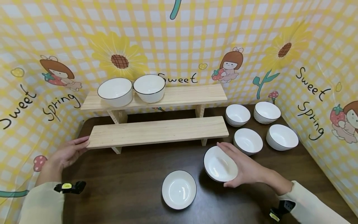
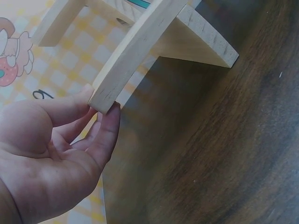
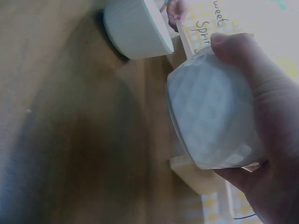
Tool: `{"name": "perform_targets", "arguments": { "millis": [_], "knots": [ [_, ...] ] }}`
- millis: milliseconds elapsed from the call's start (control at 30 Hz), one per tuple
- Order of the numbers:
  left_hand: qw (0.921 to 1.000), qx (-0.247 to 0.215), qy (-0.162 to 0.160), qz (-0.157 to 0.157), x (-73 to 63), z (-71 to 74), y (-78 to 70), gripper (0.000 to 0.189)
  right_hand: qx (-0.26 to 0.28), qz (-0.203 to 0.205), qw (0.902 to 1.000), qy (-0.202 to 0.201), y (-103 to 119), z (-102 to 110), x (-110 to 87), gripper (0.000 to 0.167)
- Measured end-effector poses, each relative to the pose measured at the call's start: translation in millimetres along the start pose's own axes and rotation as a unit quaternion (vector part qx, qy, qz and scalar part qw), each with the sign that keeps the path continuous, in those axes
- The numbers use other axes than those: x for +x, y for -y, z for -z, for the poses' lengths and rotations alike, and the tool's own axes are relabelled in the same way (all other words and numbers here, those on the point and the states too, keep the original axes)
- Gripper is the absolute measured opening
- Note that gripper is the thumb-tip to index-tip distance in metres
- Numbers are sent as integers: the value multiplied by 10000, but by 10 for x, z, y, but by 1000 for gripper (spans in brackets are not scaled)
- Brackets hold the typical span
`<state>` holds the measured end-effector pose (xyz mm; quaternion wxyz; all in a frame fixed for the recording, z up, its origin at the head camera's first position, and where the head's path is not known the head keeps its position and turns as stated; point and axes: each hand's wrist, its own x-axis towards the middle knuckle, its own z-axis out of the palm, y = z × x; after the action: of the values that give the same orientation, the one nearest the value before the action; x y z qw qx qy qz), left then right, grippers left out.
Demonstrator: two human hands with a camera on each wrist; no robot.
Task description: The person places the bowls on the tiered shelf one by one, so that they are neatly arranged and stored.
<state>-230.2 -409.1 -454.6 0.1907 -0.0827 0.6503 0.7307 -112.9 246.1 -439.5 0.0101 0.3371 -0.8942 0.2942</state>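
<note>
The white, dark-rimmed, seemingly ceramic bowl (image 1: 219, 165), tilted above the dark wooden table (image 1: 126, 180), looks stiff, fairly light and breakable, best held across its wall as the right hand (image 1: 246, 168) grips it, while the outstretched left hand (image 1: 70, 153) pinches the pale wooden lower shelf (image 1: 159, 132) by its left end.

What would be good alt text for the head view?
The right hand holds a white bowl over a dark table, near a second bowl. The left hand pinches the left end of the lower wooden shelf; two bowls sit on the upper shelf, and four bowls stand at right.
</note>
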Motion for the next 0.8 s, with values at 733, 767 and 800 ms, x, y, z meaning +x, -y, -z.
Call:
{"name": "perform_targets", "arguments": {
  "millis": [733,767,800],
  "knots": [
    [10000,90,33,22,-31,-26,-7,32,54,127,9999,65,120,500,508,124],
    [9999,105,23,24,-32,-29,-9,32,51,137,9999,69,124,513,531,124],
    [9999,125,16,32,-33,-30,-12,32,60,140,9999,75,131,530,555,123]
  ]
}}
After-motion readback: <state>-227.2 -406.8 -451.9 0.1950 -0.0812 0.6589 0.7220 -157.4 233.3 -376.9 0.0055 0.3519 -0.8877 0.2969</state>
